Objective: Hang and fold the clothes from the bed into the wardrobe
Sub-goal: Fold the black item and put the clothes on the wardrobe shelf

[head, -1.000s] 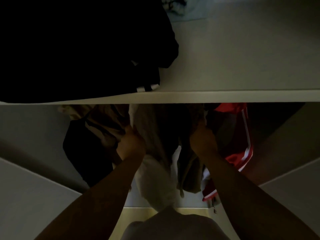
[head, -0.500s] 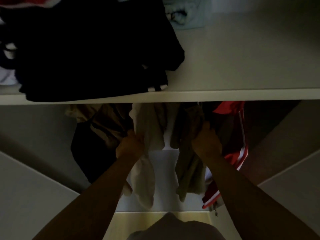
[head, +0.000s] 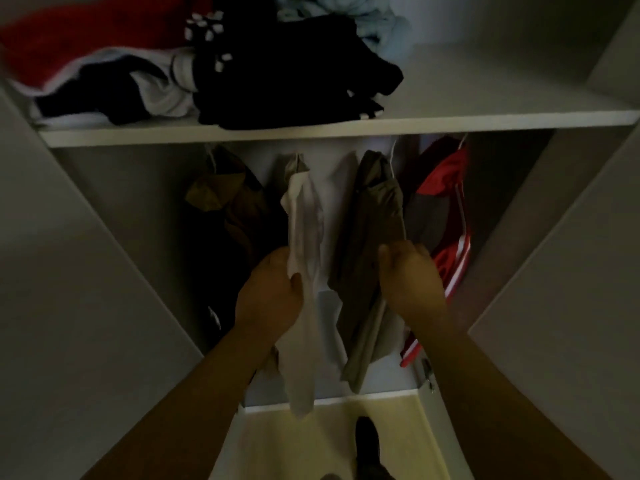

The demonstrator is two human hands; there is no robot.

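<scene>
Limply, left hand [head: 270, 296] pinching white garment [head: 304, 209], right hand [head: 412, 275] olive garment [head: 374, 209]

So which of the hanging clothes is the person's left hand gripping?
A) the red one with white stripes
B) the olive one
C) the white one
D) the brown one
C: the left hand pinches the white garment between thumb and fingers, partway down its length, where it hangs under the shelf.

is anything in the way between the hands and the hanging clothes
Nothing visible does. The left hand pinches the white garment, and the right hand holds the edge of the olive garment beside it. Both garments hang under the shelf.
</scene>
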